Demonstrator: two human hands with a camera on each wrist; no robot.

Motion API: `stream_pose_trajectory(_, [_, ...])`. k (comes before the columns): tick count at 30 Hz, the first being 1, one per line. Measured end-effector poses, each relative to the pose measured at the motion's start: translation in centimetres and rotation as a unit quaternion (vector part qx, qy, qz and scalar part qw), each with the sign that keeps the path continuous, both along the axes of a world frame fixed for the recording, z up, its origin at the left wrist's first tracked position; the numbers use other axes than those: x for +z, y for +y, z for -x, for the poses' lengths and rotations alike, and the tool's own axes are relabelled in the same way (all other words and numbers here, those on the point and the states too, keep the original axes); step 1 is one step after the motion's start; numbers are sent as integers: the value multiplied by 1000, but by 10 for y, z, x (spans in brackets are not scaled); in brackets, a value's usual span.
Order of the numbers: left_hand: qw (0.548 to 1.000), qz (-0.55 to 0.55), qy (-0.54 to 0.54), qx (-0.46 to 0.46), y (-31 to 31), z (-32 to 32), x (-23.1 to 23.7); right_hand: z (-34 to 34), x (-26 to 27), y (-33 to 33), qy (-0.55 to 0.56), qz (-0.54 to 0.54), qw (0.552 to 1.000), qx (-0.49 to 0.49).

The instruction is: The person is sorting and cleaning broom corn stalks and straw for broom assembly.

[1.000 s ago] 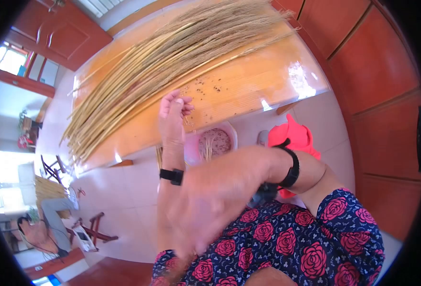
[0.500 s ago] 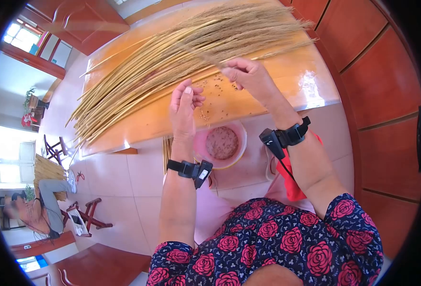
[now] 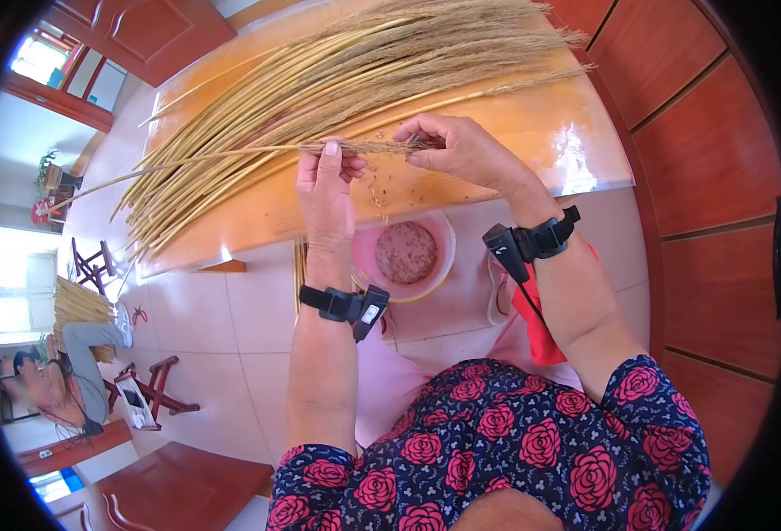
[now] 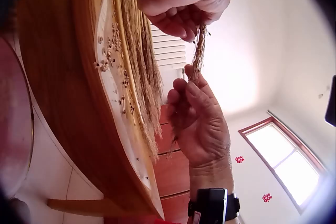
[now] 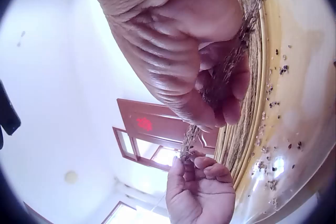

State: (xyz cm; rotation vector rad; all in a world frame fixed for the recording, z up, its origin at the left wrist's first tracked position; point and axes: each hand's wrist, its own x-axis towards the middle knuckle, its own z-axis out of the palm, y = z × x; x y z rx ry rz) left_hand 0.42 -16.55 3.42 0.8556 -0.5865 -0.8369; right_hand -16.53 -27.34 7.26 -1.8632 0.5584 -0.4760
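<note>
A long straw-coloured broomcorn stalk [image 3: 231, 152] lies across both hands, above the near side of the table. My left hand [image 3: 329, 199] pinches it between thumb and fingers, just where the brushy head [image 3: 377, 148] begins. Farther right, my right hand [image 3: 474, 155] curls its fingers around the tip of that head. Up close in the right wrist view, wispy dark seed branches [image 5: 228, 71] show among the right fingers. The bundle of similar stalks [image 3: 320, 93] lies behind the hands, heads toward the right.
Loose seeds [image 3: 377, 190] are scattered on the wooden table [image 3: 505, 190]. Below its near edge stands a pink basin [image 3: 451, 252] with reddish grain [image 3: 406, 252] in it. Red cabinets [image 3: 718, 212] line the right. Another person sits at far left, near a folding stool [image 3: 165, 389].
My right hand, earlier a blur low in front of the body, went up to the table holding a stalk by its head. It then brought the stalk to my left hand, which now pinches it.
</note>
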Motion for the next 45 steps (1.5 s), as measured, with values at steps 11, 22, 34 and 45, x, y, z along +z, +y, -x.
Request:
stream_pose_trajectory(11, [999,-14,-6,-28,1,5,2,-1,-7,-2,-17,-21,1000,8])
stream_pose_trajectory(22, [998,12,29,-49,1,8,7,0,-4,-3,-22,-7,1000,-15])
stream_pose_trajectory(34, [998,-4,37,-56,-2,7,2,-1,-9,-6,-41,-50,998,-11])
stream_pose_trajectory(45, [997,-14,17,-67,-2,7,1,-3,-13,-4,-53,11,998,-21])
